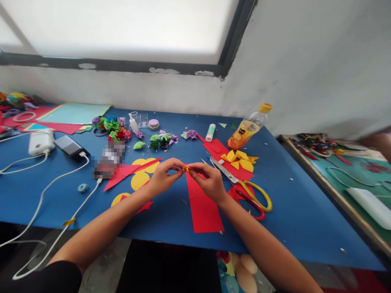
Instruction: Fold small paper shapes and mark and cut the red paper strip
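Both hands are pinching one tiny orange paper piece (185, 168): left hand (163, 177) and right hand (207, 182) meeting fingertip-to-fingertip above the red paper strip (203, 207), scissors (244, 189) lying just right.

Blue table (305, 211), white wall (305, 61), bright window (122, 28).

blurred: object (108, 162) beside phone; too small: orange piece (185, 168) between fingertips; cut off: right table (351, 203)

Small orange paper piece (186, 168) pinched between left hand (163, 178) and right hand (208, 182) above blue table (299, 211).
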Motion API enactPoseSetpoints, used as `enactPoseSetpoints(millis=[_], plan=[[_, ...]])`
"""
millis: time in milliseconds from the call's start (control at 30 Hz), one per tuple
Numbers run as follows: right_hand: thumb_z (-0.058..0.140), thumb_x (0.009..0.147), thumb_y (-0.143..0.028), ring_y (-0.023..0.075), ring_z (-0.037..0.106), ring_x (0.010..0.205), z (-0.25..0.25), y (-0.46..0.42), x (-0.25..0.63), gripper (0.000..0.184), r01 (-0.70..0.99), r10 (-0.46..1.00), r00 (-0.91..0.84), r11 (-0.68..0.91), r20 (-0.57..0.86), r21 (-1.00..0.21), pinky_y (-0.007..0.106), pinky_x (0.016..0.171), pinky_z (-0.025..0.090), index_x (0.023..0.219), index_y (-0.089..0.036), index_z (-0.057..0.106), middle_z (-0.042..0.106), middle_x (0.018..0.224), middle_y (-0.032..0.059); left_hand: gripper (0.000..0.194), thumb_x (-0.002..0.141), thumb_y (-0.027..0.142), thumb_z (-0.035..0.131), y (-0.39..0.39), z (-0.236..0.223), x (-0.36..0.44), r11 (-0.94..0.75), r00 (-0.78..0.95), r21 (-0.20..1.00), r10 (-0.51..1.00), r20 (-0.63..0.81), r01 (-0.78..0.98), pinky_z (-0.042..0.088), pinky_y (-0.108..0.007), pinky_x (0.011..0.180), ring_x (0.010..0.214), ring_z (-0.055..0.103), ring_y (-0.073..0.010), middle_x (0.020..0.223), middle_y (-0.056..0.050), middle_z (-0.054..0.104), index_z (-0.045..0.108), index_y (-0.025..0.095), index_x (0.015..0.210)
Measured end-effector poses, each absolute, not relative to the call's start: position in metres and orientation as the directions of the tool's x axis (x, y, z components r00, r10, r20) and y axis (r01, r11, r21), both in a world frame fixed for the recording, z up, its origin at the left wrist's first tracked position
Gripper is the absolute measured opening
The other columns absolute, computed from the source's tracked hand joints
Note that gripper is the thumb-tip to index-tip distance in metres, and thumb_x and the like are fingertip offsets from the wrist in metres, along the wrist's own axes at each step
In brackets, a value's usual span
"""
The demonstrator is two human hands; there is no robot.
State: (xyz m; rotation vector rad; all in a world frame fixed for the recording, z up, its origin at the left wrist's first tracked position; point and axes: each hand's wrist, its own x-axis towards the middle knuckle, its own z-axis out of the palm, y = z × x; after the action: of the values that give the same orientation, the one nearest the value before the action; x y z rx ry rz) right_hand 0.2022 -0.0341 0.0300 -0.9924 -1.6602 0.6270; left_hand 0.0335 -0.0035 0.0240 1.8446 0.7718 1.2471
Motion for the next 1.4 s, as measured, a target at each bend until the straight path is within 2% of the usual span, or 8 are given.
enactPoseSetpoints(millis=[333, 500, 700, 833, 1000, 1200, 1300, 1400], plan=[[0.06, 0.083, -0.025, 0.016, 0.067, 0.08, 0.031, -0.031, 0.205, 0.014, 0.31, 0.841, -0.123, 0.537, 0.526, -0.785, 0.03, 0.073, 0.057, 0.095, -0.023, 0.066, 0.07, 0.09, 0.0036, 0.011, 0.084, 0.022, 0.054, -0.002, 0.025, 0.033, -0.616, 0.374, 0.786, 0.741, 0.557, 0.05, 0.05, -0.025, 0.068, 0.077, 0.061, -0.0127, 0.084, -0.007, 0.065, 0.063, 0.015, 0.084], [0.058, 0.083, -0.02, 0.0153, 0.065, 0.081, 0.034, -0.03, 0.206, 0.012, 0.396, 0.755, -0.157, 0.638, 0.636, -0.66, 0.029, 0.073, 0.054, 0.092, -0.024, 0.067, 0.068, 0.087, 0.0031, 0.013, 0.084, 0.018, 0.053, -0.004, 0.025, 0.034, -0.625, 0.393, 0.779, 0.731, 0.558, 0.057, 0.05, -0.024, 0.072, 0.08, 0.061, -0.0124, 0.086, -0.006, 0.065, 0.063, 0.016, 0.091], [0.056, 0.084, -0.015, 0.0164, 0.066, 0.082, 0.031, -0.031, 0.211, 0.022, 0.614, 0.642, -0.204, 0.672, 0.74, -0.414, 0.031, 0.075, 0.054, 0.102, -0.025, 0.064, 0.069, 0.089, 0.0044, 0.021, 0.078, 0.026, 0.062, -0.008, 0.025, 0.036, -0.433, 0.299, 0.898, 0.87, 0.392, 0.082, 0.054, -0.025, 0.068, 0.074, 0.063, -0.0126, 0.084, -0.005, 0.065, 0.057, 0.016, 0.096], [0.054, 0.085, -0.013, 0.0166, 0.067, 0.084, 0.028, -0.032, 0.211, 0.029, 0.627, 0.597, -0.309, 0.713, 0.74, -0.314, 0.031, 0.075, 0.055, 0.111, -0.026, 0.06, 0.071, 0.093, 0.004, 0.021, 0.077, 0.022, 0.061, -0.007, 0.022, 0.035, -0.504, 0.318, 0.855, 0.837, 0.446, 0.126, 0.053, -0.023, 0.063, 0.07, 0.063, -0.011, 0.086, -0.004, 0.064, 0.056, 0.017, 0.097], [0.054, 0.086, -0.014, 0.0158, 0.067, 0.082, 0.028, -0.034, 0.21, 0.026, 0.562, 0.614, -0.306, 0.733, 0.727, -0.383, 0.03, 0.074, 0.055, 0.107, -0.028, 0.062, 0.071, 0.089, 0.002, 0.02, 0.08, 0.016, 0.057, -0.004, 0.024, 0.034, -0.613, 0.277, 0.777, 0.779, 0.562, 0.147, 0.052, -0.021, 0.066, 0.072, 0.062, -0.0097, 0.09, -0.005, 0.061, 0.055, 0.017, 0.099], [0.058, 0.084, -0.016, 0.0149, 0.065, 0.079, 0.036, -0.031, 0.212, 0.016, 0.517, 0.676, -0.186, 0.685, 0.713, -0.514, 0.028, 0.071, 0.054, 0.089, -0.027, 0.068, 0.068, 0.088, 0.0032, 0.014, 0.08, 0.017, 0.059, -0.01, 0.029, 0.032, -0.797, 0.301, 0.596, 0.595, 0.745, 0.101, 0.051, -0.026, 0.074, 0.084, 0.061, -0.013, 0.089, -0.005, 0.063, 0.058, 0.018, 0.094], [0.057, 0.084, -0.021, 0.0156, 0.067, 0.077, 0.04, -0.028, 0.215, 0.013, 0.473, 0.733, -0.194, 0.652, 0.652, -0.592, 0.028, 0.07, 0.055, 0.086, -0.026, 0.068, 0.07, 0.083, 0.0025, 0.012, 0.081, 0.022, 0.058, -0.012, 0.033, 0.03, -0.73, 0.239, 0.677, 0.676, 0.697, 0.089, 0.05, -0.029, 0.078, 0.089, 0.06, -0.0155, 0.091, -0.007, 0.063, 0.059, 0.017, 0.092], [0.056, 0.084, -0.023, 0.0169, 0.068, 0.079, 0.041, -0.026, 0.219, 0.012, 0.428, 0.761, -0.255, 0.643, 0.597, -0.635, 0.029, 0.072, 0.055, 0.086, -0.025, 0.068, 0.072, 0.085, 0.003, 0.014, 0.084, 0.027, 0.053, -0.007, 0.036, 0.027, -0.528, 0.219, 0.844, 0.838, 0.5, 0.094, 0.05, -0.028, 0.078, 0.095, 0.059, -0.0166, 0.097, -0.008, 0.064, 0.061, 0.017, 0.091]])
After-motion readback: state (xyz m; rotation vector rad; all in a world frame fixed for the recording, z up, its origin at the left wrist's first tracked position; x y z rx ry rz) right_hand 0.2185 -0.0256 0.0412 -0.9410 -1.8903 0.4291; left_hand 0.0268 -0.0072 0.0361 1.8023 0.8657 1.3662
